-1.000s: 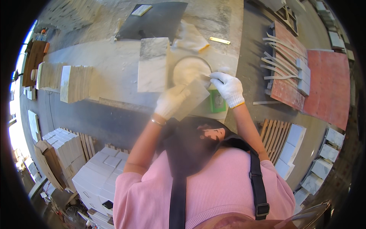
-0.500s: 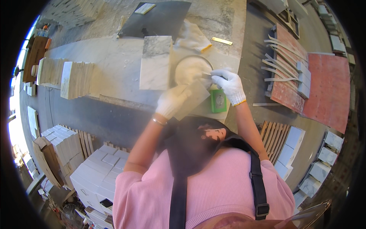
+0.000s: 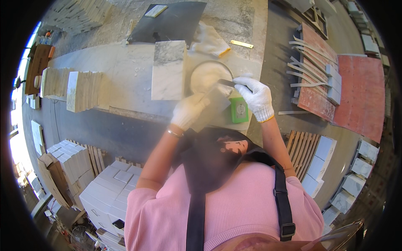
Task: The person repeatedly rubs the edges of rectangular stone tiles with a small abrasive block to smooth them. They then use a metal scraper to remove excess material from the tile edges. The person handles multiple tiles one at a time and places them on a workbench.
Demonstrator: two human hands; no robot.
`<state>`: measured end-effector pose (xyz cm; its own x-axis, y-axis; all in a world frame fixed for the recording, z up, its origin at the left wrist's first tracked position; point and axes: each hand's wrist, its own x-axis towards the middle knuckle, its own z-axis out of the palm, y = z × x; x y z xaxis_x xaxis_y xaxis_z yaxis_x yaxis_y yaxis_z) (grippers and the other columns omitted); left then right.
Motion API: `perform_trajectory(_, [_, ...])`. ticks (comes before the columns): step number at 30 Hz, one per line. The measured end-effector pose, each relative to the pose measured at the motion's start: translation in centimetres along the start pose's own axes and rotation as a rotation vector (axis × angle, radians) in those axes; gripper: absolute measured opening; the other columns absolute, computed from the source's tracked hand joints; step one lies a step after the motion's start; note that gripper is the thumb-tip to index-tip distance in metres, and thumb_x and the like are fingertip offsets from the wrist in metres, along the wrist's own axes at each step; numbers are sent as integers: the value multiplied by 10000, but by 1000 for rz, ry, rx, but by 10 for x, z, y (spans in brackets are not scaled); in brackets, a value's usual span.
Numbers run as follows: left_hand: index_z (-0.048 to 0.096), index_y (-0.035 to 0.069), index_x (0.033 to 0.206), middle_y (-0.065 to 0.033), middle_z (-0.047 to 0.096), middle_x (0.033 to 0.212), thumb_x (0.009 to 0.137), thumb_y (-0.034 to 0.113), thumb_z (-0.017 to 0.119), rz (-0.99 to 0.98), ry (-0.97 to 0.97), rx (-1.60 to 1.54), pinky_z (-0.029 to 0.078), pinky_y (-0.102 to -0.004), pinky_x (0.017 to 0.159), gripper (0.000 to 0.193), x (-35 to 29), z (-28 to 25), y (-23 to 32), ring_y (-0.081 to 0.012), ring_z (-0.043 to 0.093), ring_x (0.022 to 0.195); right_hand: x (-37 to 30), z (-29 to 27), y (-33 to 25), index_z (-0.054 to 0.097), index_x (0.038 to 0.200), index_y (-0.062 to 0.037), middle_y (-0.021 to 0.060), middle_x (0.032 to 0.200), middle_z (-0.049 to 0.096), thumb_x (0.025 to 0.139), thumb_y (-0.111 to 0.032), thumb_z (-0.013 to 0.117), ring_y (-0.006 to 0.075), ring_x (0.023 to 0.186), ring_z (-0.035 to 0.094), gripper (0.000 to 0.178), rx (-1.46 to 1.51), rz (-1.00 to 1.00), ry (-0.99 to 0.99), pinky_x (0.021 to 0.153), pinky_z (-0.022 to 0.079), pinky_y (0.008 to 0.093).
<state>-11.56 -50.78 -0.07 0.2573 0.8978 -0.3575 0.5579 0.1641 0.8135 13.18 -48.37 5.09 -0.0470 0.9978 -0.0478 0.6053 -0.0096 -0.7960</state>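
Observation:
My left hand [image 3: 188, 111], in a white knit glove, is closed on the edge of a greyish tile [image 3: 215, 103] tilted in front of my apron. A similar glove covers my right hand [image 3: 256, 96], which pinches a narrow, dark flat tool [image 3: 226, 83] at the tile's upper corner; its exact kind is unclear. Just beyond the tile sits a round, dark-rimmed bowl [image 3: 230, 69] with whitish contents, partly hidden by the tile and my left hand. To its left lies a stack of grey-veined marble tiles [image 3: 168, 71]. A green box [image 3: 239, 110] rests beside the tile, below my right hand.
Beyond the bowl lie a crumpled glove [image 3: 209, 41], a yellowish strip [image 3: 241, 44] and a black sheet [image 3: 171, 23] bearing a small tile. Upright tile rows [image 3: 85, 90] stand on the table's left. Red boards [image 3: 360, 96] are at right, white boxes [image 3: 111, 184] at lower left.
My right hand has shifted slightly right and down, and the dark tool shows more fully at the tile's corner. My left hand keeps its hold on the tile.

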Motion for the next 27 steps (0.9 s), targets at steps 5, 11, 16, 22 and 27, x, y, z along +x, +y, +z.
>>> perform_trajectory(5, [701, 16, 1195, -128, 725, 961, 998, 388, 609, -79, -106, -299, 509, -331, 820, 431, 3, -5, 3, -200, 650, 891, 0, 1, 8, 774, 1094, -51, 113, 1090, 771, 899, -75, 738, 168, 990, 733, 200, -11, 32, 93, 891, 552, 285])
perform_trajectory(11, [703, -7, 1101, -62, 699, 915, 1007, 316, 605, -323, -155, -1017, 526, -309, 656, 350, 7, 20, -7, -155, 621, 713, -5, 0, 24, 747, 1175, -39, 119, 1143, 762, 895, -55, 738, 177, 1046, 724, 280, -66, -20, 111, 938, 537, 287])
perform_trajectory(16, [651, 63, 1276, 10, 623, 805, 1056, 188, 521, -443, -580, -1547, 417, -192, 427, 284, 4, 14, 6, -65, 556, 558, -10, 4, 32, 732, 1211, -22, 140, 1185, 750, 889, -27, 728, 172, 1107, 701, 322, -16, -40, 120, 962, 532, 300])
perform_trajectory(22, [703, 48, 1218, 28, 685, 976, 1064, 372, 550, -158, -378, -1075, 516, -234, 724, 390, -22, -21, 85, -40, 607, 825, -11, 17, 50, 749, 1171, -36, 167, 1171, 747, 879, -5, 650, 213, 1133, 708, 309, 166, 82, 96, 985, 521, 314])
perform_trajectory(27, [703, 18, 1217, -35, 724, 1077, 1029, 357, 599, 170, -289, -625, 538, -302, 835, 401, -24, -95, 98, -129, 661, 918, -19, 22, 65, 746, 1136, -16, 144, 1090, 761, 879, -2, 651, 208, 1016, 724, 274, 339, 109, 108, 924, 535, 305])
